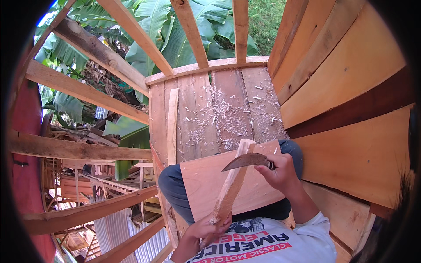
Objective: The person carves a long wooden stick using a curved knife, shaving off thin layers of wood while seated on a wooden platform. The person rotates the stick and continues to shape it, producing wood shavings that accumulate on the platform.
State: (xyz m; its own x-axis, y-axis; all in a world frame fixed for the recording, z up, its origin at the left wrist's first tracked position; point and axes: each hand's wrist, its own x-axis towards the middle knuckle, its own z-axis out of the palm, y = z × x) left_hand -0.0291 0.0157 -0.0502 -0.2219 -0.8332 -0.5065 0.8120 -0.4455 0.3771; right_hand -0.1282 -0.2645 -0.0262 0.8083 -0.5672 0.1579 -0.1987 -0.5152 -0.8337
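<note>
My left hand [209,226] is closed round the near end of a pale, squared wooden stick [231,186], which slants up and away over my lap. In my right hand [280,170] is the dark handle of a curved knife [244,161]. Its broad, brownish blade points left and lies across the stick near the far end; whether the edge touches the wood I cannot tell. A flat wooden board [201,173] rests across my legs beneath the stick.
Curled wood shavings [230,114] litter the plank floor [186,94] ahead of me. Another wooden strip [173,127] lies on the floor at the left. Wooden railing bars [83,151] stand along the left and far sides, and a plank wall [355,153] rises close on the right.
</note>
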